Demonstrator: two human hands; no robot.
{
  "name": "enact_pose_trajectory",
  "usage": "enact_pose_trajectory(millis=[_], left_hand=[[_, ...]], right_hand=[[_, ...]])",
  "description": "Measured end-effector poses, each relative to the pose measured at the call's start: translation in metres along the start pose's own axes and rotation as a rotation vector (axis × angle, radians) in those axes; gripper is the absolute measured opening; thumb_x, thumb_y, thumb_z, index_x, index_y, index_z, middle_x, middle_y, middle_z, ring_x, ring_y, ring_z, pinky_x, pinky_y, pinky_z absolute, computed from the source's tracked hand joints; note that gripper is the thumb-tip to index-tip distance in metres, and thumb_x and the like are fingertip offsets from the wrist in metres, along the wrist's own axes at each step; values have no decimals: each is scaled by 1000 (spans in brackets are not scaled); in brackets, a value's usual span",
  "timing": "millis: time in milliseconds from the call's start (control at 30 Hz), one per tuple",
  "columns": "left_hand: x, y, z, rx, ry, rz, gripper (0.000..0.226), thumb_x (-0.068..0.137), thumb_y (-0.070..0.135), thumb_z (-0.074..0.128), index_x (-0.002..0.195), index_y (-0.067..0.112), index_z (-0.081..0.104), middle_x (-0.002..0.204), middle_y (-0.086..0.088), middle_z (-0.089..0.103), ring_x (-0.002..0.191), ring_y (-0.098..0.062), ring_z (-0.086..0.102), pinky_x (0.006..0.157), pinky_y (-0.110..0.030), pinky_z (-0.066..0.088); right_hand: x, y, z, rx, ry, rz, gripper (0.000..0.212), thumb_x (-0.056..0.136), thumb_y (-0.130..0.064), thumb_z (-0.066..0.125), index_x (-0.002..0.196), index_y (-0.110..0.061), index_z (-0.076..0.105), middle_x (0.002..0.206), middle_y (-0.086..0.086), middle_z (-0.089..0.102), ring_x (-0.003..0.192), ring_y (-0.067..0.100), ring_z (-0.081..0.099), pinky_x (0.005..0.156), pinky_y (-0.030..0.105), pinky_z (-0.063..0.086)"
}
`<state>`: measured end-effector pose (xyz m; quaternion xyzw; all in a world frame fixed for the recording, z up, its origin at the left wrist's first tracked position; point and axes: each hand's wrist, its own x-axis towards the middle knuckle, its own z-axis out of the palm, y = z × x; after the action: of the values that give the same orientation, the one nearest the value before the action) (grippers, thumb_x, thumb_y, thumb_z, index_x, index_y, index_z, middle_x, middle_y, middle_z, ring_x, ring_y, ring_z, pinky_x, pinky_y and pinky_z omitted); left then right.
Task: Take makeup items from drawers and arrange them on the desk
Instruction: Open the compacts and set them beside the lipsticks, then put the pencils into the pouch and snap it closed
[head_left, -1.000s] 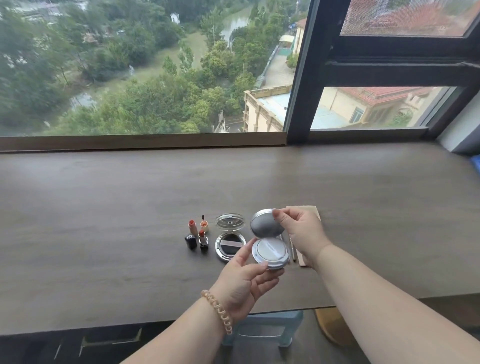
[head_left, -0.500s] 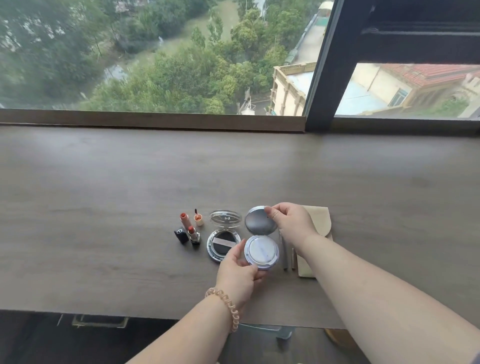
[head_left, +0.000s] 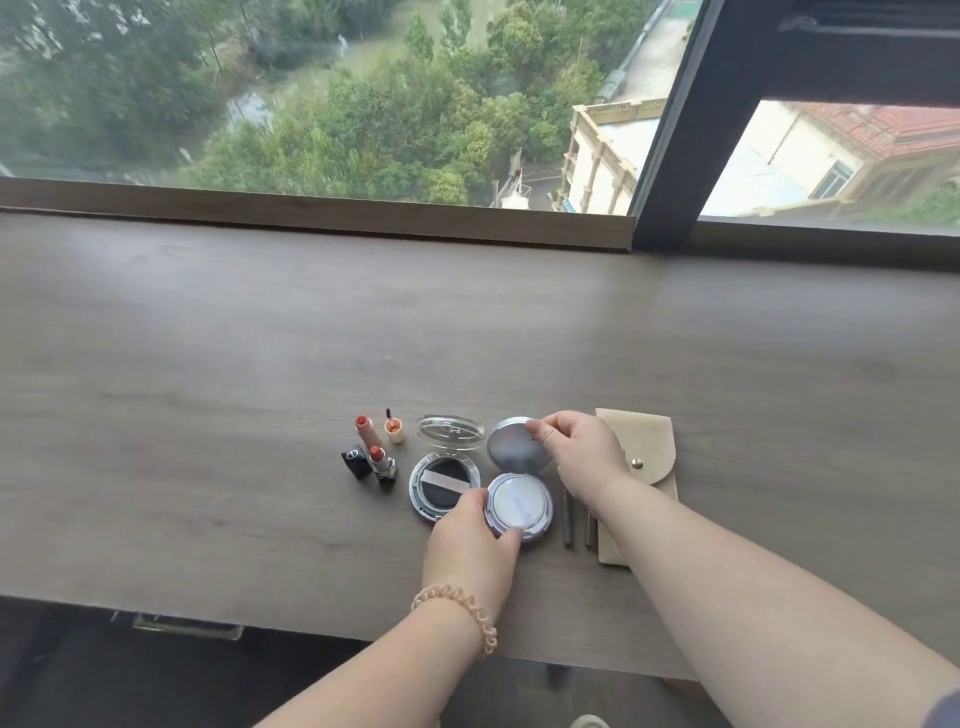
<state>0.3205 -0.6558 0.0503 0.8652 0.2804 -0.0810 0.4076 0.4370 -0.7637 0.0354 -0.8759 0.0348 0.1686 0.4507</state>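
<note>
A silver cushion compact rests open on the wooden desk, its white pad facing up. My left hand grips its base from the near-left side. My right hand pinches the top edge of its raised mirror lid. To the left lies a second open compact with a clear lid. Further left stand an open lipstick, its black cap, a peach lipstick and a small orange pot.
A beige snap pouch lies to the right under my right forearm, with two thin grey tools beside it. A window sill and a dark frame post run along the back. An open drawer edge shows below the desk front.
The silver compact has come down from the air onto the desk beside the other compact, with both hands still on it. The camera has tilted down and moved closer.
</note>
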Motion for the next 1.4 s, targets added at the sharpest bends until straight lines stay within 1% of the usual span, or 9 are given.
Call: enact_pose_trajectory(millis=[300,367,467,633,867,1000,1100,1233,1400], left_hand=[[4,2,1,295,-26,124,33,88,40,56,114,22,50,110,-1,67,105,-24,61,80,-32,47],[4,0,0,319,-22,148,32,89,40,55,115,22,50,109,-1,67,104,-24,61,79,-32,47],[5,0,-2,323,-9,167,31,90,39,53,115,21,50,108,-1,66,103,-24,61,79,-32,47],[5,2,-4,309,15,185,34,90,36,51,122,24,49,111,1,66,106,-21,61,81,-31,47],[1,8,-7,241,44,257,39,89,33,52,127,26,48,105,4,69,103,-17,61,84,-30,47],[-1,23,-13,133,86,282,33,87,29,54,119,24,55,98,3,69,95,-17,61,80,-29,47],[-3,40,-16,42,102,284,25,84,27,57,108,21,62,76,8,62,80,-14,57,74,-25,43],[-11,67,-8,-110,12,231,18,81,32,63,96,22,66,70,11,61,73,-13,60,73,-28,49],[-30,96,9,-386,-98,171,10,81,28,68,86,20,67,79,1,71,74,-19,68,71,-34,54]], right_hand=[[-2,5,-6,-15,30,-55,32,71,-68,54,80,-39,65,80,-21,69,100,14,59,102,44,35],[-6,8,-14,-48,140,-73,26,80,-59,57,82,-34,66,81,-17,68,97,13,58,101,40,31],[-21,15,-23,-383,332,-97,22,81,-51,60,78,-30,67,86,-11,65,101,18,49,91,37,24],[-43,26,-12,-779,189,-89,25,78,-55,56,76,-32,67,91,-7,55,106,19,40,92,36,14],[-44,19,-6,-808,176,-6,24,75,-46,54,80,-28,69,93,-5,56,107,21,40,93,38,22],[-50,12,-22,-654,254,73,18,72,-43,54,69,-29,66,83,-8,51,104,19,40,90,36,24],[-58,8,-41,-400,264,58,21,74,-38,58,57,-26,55,74,-10,55,90,16,41,87,35,29],[-70,-2,-76,365,52,29,19,82,-21,66,64,-16,63,65,-2,62,69,15,53,72,31,42],[-81,-12,-120,709,-107,-43,15,89,-9,57,74,-9,60,63,6,66,62,11,63,66,21,47]])
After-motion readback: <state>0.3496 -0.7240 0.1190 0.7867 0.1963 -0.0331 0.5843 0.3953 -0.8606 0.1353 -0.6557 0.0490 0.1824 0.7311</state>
